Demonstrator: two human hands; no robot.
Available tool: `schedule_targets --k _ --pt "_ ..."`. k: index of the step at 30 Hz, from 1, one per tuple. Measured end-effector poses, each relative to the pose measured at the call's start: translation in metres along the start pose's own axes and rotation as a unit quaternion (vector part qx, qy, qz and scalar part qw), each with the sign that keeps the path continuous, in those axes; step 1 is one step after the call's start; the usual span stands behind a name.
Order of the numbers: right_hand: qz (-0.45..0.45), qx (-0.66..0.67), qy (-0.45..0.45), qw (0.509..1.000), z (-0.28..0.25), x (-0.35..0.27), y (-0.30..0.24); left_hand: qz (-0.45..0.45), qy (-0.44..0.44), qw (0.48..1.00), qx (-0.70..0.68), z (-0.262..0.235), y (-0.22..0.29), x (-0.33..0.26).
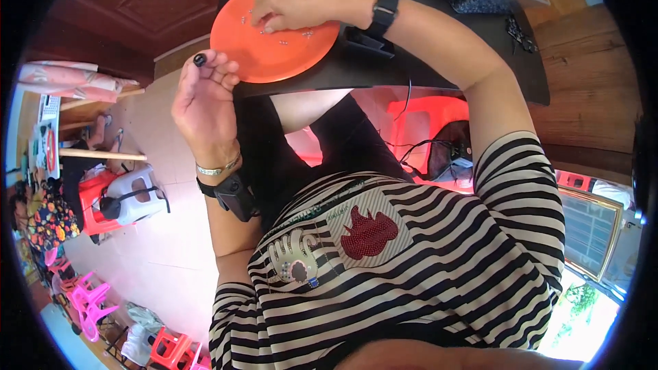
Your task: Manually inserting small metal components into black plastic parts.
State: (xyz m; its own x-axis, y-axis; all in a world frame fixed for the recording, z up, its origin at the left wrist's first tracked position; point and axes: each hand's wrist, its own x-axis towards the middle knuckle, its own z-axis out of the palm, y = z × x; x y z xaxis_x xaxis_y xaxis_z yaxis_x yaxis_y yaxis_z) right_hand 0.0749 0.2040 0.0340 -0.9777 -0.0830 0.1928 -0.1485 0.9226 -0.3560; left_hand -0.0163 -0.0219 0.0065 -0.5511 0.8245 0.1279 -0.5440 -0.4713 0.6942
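1. Dark tabletop (411,75) at twelve o'clock carries an orange plate (274,48) scattered with tiny metal bits.
2. Right hand (295,3) rests on the plate, fingers pressed together over the bits, picking.
3. Left hand (205,99), raised at ten o'clock, pinches a small black piece (199,59), held ready for fitting.

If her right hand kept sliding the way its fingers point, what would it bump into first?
The right hand rests on the orange plate, fingers pointing left across it. Going on, it would probably first meet the small metal bits on the plate, then the rim; depth is unclear.
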Motion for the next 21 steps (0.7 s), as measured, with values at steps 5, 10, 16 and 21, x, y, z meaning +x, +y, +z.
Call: schedule_targets --k 5,10,16,21 --pt "0.041 -0.062 -0.077 0.994 0.004 0.012 -0.002 -0.009 -0.021 1.0 -0.017 0.002 -0.001 -0.001" --pt "0.085 -0.001 -0.028 0.996 -0.007 0.002 -0.01 0.014 -0.037 0.999 -0.018 -0.006 0.004 0.0" --pt "0.112 0.154 0.061 0.98 -0.03 -0.013 -0.019 0.037 0.019 0.985 0.17 0.028 0.002 0.013" --pt "0.081 0.165 0.061 0.981 -0.045 -0.017 -0.032 0.022 -0.087 0.955 0.283 0.037 0.005 0.046"
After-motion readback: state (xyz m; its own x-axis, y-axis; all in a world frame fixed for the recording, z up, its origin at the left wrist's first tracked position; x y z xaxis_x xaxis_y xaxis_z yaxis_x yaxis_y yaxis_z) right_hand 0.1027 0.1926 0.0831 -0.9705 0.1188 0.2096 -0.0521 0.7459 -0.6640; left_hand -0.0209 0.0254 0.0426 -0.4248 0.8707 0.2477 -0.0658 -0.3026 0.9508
